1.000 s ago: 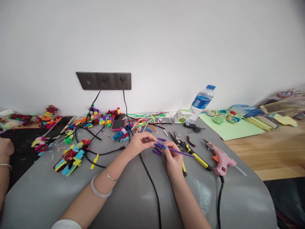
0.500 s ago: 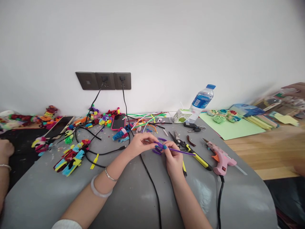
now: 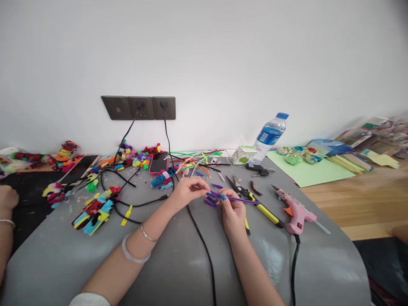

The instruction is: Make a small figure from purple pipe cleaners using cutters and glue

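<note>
Between my two hands runs a purple pipe cleaner [image 3: 244,199], its long free end sticking out to the right. My left hand [image 3: 191,190] is closed, pinching its left part between thumb and fingertips. With thumb and index finger my right hand [image 3: 232,209] grips it close by, so the fingertips of both hands nearly meet. Several short bent purple pieces [image 3: 209,202] lie on the grey table just behind and below my fingertips. Black-and-yellow pliers [image 3: 267,213] rest right beside my right hand, partly hidden by it.
A pink glue gun [image 3: 298,214] with a black cord lies at right. Behind stand a water bottle [image 3: 269,135] and a small box [image 3: 243,154]. Colourful pipe-cleaner figures [image 3: 95,212] and black cables [image 3: 204,242] spread left. Another person's hand [image 3: 8,197] is at the far left edge.
My right hand has shifted slightly to the right along the pipe cleaner, and its free end reaches a little less far right. A person's hand at the far right has left view.
</note>
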The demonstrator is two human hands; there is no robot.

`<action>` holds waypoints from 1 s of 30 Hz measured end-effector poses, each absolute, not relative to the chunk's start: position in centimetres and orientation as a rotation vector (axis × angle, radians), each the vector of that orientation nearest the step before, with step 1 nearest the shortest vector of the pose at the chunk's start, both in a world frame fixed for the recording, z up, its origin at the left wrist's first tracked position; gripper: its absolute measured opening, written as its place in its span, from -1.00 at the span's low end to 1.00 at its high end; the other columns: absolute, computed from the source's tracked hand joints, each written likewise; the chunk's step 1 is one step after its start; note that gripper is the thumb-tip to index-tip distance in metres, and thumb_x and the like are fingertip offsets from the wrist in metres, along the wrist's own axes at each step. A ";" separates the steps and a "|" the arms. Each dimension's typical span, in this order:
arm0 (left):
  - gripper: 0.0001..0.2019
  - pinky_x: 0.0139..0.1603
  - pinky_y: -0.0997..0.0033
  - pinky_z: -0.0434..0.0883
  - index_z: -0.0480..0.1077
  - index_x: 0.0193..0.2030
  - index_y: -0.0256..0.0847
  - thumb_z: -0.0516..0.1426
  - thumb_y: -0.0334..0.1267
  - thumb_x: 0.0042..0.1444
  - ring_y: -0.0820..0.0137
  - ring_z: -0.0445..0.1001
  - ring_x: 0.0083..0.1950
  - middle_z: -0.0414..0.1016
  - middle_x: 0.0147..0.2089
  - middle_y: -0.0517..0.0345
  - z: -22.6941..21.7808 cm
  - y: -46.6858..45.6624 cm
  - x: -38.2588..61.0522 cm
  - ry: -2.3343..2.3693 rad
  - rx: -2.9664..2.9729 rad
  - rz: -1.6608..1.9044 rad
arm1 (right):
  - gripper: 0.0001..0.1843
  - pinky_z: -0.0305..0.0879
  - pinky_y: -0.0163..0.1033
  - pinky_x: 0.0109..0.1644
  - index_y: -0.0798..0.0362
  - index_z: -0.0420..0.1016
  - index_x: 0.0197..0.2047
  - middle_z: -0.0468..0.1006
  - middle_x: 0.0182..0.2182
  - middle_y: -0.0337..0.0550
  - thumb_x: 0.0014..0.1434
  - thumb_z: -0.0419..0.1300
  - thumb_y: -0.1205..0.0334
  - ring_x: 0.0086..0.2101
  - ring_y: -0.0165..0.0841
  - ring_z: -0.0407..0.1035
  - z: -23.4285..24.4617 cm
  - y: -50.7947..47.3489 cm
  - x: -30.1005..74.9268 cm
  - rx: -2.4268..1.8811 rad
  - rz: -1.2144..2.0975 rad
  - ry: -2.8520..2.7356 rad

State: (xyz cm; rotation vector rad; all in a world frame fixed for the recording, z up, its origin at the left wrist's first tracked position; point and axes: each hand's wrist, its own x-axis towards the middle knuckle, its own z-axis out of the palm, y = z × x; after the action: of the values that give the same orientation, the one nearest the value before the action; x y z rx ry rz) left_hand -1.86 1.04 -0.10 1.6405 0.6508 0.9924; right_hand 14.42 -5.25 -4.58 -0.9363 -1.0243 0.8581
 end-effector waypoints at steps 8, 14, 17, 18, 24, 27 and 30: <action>-0.80 -0.33 0.52 0.43 0.52 -0.34 -0.29 0.27 -0.16 0.07 0.47 0.43 -0.36 0.50 -0.34 0.10 0.4 1.0 -1.9 0.659 1.671 0.964 | -0.72 0.21 -0.26 -0.29 0.02 0.42 -0.40 0.37 -0.35 -0.20 0.21 0.24 0.02 -0.44 -0.41 0.17 -4.7 -5.1 14.5 -0.913 0.864 -1.003; -0.78 -0.32 0.50 0.44 0.51 -0.34 -0.30 0.26 -0.14 0.08 0.47 0.46 -0.38 0.51 -0.33 0.10 0.3 1.0 -1.9 0.671 1.632 0.935 | -0.73 0.21 -0.26 -0.29 0.02 0.43 -0.39 0.36 -0.40 -0.21 0.21 0.24 0.00 -0.41 -0.38 0.22 -4.6 -5.1 14.4 -0.899 0.889 -1.024; -0.76 -0.32 0.49 0.45 0.49 -0.35 -0.30 0.27 -0.12 0.07 0.47 0.47 -0.40 0.50 -0.36 0.12 0.5 1.0 -1.9 0.668 1.595 0.931 | -0.74 0.21 -0.28 -0.31 0.02 0.44 -0.37 0.37 -0.39 -0.23 0.20 0.26 0.01 -0.43 -0.40 0.23 -4.5 -5.2 14.4 -0.874 0.923 -1.018; -0.74 -0.32 0.49 0.44 0.48 -0.35 -0.30 0.28 -0.10 0.06 0.47 0.47 -0.41 0.49 -0.37 0.13 0.5 1.0 -1.9 0.669 1.583 0.932 | -0.75 0.21 -0.28 -0.32 0.02 0.45 -0.37 0.38 -0.38 -0.22 0.18 0.27 0.01 -0.43 -0.41 0.23 -4.5 -5.2 14.4 -0.868 0.933 -1.014; -0.64 -0.35 0.48 0.43 0.46 -0.37 -0.30 0.30 0.02 0.01 0.47 0.46 -0.44 0.47 -0.41 0.13 0.9 1.0 -1.8 0.667 1.532 0.925 | -0.74 0.26 -0.27 -0.34 0.02 0.47 -0.32 0.44 -0.33 -0.19 0.11 0.33 0.01 -0.43 -0.40 0.28 -4.4 -5.4 14.6 -0.879 0.978 -1.030; -0.63 -0.35 0.48 0.43 0.47 -0.37 -0.31 0.30 0.03 0.00 0.48 0.45 -0.45 0.46 -0.42 0.14 0.9 1.0 -1.8 0.665 1.520 0.910 | -0.72 0.25 -0.26 -0.33 0.02 0.45 -0.35 0.41 -0.37 -0.21 0.11 0.33 -0.01 -0.43 -0.39 0.26 -4.5 -5.4 14.7 -0.878 0.983 -1.041; -0.63 -0.36 0.49 0.43 0.47 -0.38 -0.31 0.32 0.02 -0.01 0.49 0.46 -0.46 0.47 -0.41 0.14 0.9 1.0 -1.9 0.636 1.492 0.884 | -0.70 0.24 -0.26 -0.33 0.00 0.41 -0.37 0.35 -0.41 -0.24 0.11 0.32 -0.04 -0.43 -0.39 0.24 -4.4 -5.4 14.7 -0.855 1.025 -1.057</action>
State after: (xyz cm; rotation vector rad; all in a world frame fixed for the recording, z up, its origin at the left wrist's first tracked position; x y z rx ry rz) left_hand -1.90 1.02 0.92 1.4922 0.6364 0.8840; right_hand 14.67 -5.42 -4.37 -0.8551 -1.0568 1.0248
